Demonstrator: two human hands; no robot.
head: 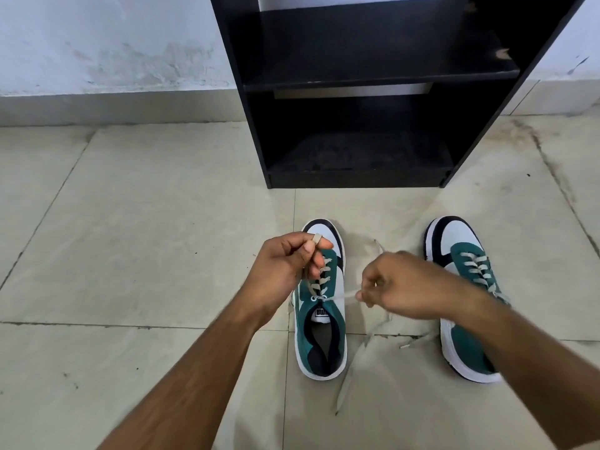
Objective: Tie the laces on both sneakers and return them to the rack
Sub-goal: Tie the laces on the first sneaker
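Between the 2 hands, left hand (285,264) and right hand (394,287) each pinch a lace end (344,295) of the left sneaker (321,319). Pull evenly, cross snugly. Beyond: right sneaker (464,287), rack (357,92).

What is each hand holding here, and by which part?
Both hold the left sneaker's lace. The left hand has one end looped over its finger; the right hand pinches the other end near the top eyelet.

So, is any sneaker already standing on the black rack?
No, both sneakers stand on the floor tiles before the rack.
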